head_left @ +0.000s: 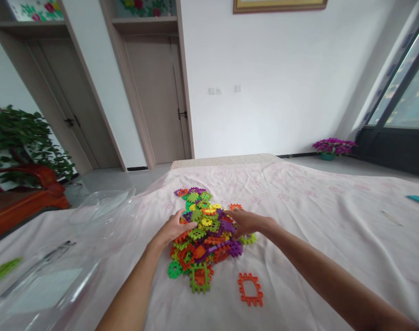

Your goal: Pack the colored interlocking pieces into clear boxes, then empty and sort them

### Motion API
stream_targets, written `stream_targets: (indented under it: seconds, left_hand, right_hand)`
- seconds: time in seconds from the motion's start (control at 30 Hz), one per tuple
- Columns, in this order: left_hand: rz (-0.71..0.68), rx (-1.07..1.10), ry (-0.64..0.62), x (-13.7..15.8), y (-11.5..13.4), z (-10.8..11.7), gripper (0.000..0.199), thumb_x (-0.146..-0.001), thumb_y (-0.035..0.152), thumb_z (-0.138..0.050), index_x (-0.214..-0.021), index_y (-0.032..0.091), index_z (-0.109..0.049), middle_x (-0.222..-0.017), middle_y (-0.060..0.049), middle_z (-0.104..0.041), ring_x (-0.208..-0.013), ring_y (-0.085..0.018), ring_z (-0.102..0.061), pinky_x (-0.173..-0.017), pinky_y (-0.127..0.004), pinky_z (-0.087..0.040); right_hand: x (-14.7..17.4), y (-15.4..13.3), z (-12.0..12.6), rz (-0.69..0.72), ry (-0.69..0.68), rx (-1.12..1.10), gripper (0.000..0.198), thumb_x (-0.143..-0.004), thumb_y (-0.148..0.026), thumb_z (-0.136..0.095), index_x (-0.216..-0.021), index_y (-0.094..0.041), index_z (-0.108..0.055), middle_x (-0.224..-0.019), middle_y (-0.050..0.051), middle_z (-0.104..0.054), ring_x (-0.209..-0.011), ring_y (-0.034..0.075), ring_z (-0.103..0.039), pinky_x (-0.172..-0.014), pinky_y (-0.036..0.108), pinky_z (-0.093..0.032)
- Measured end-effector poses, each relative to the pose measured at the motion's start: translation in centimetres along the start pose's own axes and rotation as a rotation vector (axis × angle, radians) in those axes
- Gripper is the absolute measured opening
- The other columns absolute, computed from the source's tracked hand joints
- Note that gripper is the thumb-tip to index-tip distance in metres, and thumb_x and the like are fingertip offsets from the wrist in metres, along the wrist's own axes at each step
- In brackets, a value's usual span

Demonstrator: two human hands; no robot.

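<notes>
A heap of toothed plastic building pieces (197, 250) in orange, green, purple and yellow lies on a pale flowered cloth (299, 207). My left hand (173, 228) rests against the heap's left side, thumb stretched over the pieces and apart from the fingers, which are partly hidden. On the opposite side, my right hand (244, 222) bends round the heap's edge with fingers spread, touching purple pieces (228, 225). Neither hand visibly grips a single piece. A green square frame piece (200, 277) sits at the near edge of the heap. Nearer me, an orange square frame piece (250, 289) lies alone.
Clear plastic containers (104, 204) stand on the left of the cloth, beside a green piece (4, 271). A blue object (418, 200) lies at the far right. Beyond the cloth are a wooden chair (40, 188), a leafy plant (23, 138) and purple flowers (334, 146).
</notes>
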State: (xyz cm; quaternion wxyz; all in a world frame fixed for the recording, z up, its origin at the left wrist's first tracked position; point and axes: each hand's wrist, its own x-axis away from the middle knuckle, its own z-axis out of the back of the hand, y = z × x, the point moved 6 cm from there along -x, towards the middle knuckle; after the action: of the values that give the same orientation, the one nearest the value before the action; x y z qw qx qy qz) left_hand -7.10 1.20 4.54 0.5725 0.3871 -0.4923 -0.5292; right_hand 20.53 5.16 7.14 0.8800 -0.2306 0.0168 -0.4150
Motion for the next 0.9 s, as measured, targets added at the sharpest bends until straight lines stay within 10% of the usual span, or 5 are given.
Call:
stream_targets:
  seconds: [0.53,0.9]
  left_hand:
    - [0.087,0.528,-0.243,-4.4,1.8,-6.6,0.067,-0.067,0.042,-0.084,-0.124,0.018,-0.058,-0.101,-0.011,-0.075,-0.089,-0.027,-0.073,-0.082,-0.041,-0.058]
    - [-0.069,0.577,-0.266,0.3,6.5,-3.4,0.061,-0.075,0.031,-0.077,-0.131,0.021,-0.056,-0.111,-0.008,-0.072,-0.095,-0.024,-0.071,-0.082,-0.035,-0.057]
  right_hand:
    - [-5.4,-3.3,-1.4,0.278,0.412,-0.471,0.086,-0.059,-0.012,-0.070,-0.140,-0.023,-0.047,-0.119,0.006,-0.063,-0.104,0.024,-0.059,-0.094,0.037,-0.049]
    - [-2.7,-6.6,1.4,0.298,0.322,-0.989,0.073,-0.061,-0.025,-0.079,-0.130,-0.022,-0.054,-0.109,0.002,-0.064,-0.093,0.018,-0.059,-0.084,0.031,-0.050]
